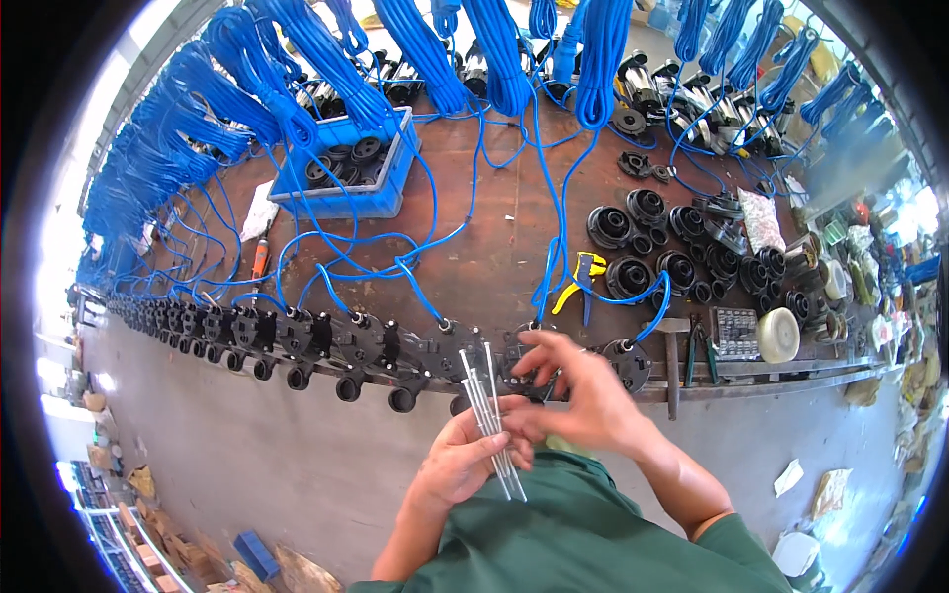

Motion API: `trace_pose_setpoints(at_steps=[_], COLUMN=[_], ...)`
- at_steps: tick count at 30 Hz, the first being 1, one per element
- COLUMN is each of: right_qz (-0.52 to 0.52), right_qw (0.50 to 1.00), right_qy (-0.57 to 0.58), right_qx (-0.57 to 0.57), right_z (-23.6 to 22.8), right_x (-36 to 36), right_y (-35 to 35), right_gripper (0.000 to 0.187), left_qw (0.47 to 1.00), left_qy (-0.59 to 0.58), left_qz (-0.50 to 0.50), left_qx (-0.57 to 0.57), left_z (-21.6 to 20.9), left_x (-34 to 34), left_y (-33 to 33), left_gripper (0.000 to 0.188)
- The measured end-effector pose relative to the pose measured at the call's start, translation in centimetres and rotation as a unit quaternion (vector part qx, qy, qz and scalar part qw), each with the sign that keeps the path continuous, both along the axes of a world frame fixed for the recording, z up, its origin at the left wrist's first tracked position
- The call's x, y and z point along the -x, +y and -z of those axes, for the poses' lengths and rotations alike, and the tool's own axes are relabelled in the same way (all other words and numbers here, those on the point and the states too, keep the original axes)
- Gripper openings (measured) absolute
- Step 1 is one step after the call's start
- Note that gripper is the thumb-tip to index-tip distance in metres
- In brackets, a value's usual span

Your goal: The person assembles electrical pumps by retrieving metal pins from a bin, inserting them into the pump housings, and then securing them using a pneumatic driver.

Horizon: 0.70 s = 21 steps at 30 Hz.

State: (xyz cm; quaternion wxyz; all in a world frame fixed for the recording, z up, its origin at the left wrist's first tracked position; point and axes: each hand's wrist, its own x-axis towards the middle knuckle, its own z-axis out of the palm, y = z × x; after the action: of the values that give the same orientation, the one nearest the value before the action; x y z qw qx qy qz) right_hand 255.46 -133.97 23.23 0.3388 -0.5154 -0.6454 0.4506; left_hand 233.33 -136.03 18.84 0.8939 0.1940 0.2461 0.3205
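My left hand [465,457] grips a bunch of several long thin metal rods [489,415], which stick up and fan out slightly. My right hand [573,390] is just to the right of them, its fingertips pinching the rods near their middle. Both hands hover in front of the bench edge, over a black round pump part [519,358] with a blue cable [542,287] running into it. A long row of similar black parts [297,336] lines the bench edge to the left.
Coils of blue cable [494,49] hang along the back. On the brown bench stand a blue crate [346,168] of black parts, loose black round housings [643,242], a yellow wire stripper [583,277], a hammer [672,361], pliers [704,351] and a white tape roll [778,334].
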Motion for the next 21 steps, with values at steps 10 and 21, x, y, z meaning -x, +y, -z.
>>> trace_pose_setpoints(at_steps=[10,21], right_qz=[-0.146,0.111], right_qw=[0.968,0.959], right_qy=[0.104,-0.167], right_qx=[0.177,-0.202], right_z=[2.3,4.2], right_x=[1.9,2.4], right_y=[1.8,8.2], right_gripper=[0.084,0.049], left_qw=[0.995,0.994], left_qy=[-0.01,-0.016], left_qz=[0.097,-0.098], left_qx=[-0.028,0.052], left_z=[1.2,4.1], left_x=[1.7,4.3], left_y=[-0.3,-0.5], left_gripper=[0.051,0.029])
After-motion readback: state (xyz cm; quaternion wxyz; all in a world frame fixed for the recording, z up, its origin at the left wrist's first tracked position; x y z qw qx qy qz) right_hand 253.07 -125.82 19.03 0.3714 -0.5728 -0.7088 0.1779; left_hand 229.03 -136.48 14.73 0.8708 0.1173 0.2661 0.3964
